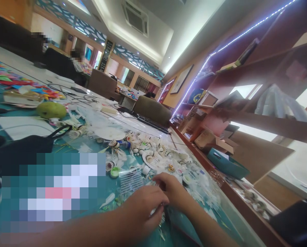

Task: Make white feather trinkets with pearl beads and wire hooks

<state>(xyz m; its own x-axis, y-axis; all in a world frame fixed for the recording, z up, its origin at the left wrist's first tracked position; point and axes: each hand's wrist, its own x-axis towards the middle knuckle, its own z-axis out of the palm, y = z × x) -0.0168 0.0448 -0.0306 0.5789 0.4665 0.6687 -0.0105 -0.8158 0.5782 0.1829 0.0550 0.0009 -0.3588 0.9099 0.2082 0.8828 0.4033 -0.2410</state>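
My left hand is closed, thumb and fingers pinched together low in the middle of the view. A small whitish bit shows between its fingers, too hidden to name. Touching it or nearly so, my right hand has its fingers curled toward the left fingertips; what they grip is hidden. A sheet of small pearl-like beads lies just beyond my left hand. Near that sheet stands a small round green container. Past both hands spreads a heap of feather shuttlecocks and loose white feathers.
A green fruit sits at the left by a cardboard box and colourful paper pieces. A black strapped item lies on the teal tabletop. Shelves with a teal bin line the right. Chairs and people are farther back.
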